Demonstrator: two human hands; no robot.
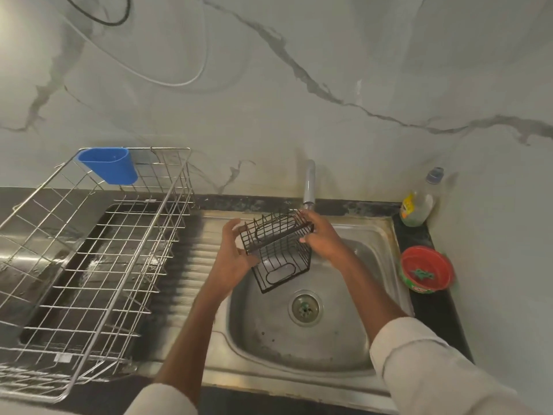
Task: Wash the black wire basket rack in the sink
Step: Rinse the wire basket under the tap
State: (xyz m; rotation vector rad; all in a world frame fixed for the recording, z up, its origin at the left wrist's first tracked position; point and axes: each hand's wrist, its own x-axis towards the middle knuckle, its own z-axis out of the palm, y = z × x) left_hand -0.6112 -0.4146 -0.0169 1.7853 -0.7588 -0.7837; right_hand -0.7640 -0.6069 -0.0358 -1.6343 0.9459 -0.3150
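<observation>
The black wire basket rack (276, 250) — a small boxy cage of thin dark rods with oval loops on its sides — is held tilted above the steel sink (302, 348), just below the grey tap (309, 185). The left hand (236, 253) grips its left edge with curled fingers; the right hand (321, 235) pinches its upper right corner.

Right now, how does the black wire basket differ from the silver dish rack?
The black wire basket rack is small, dark, and held tilted over the sink by the left hand and right hand. The silver dish rack is far larger, shiny, and rests on the counter, carrying a blue cup. Both are open wire grids.
</observation>
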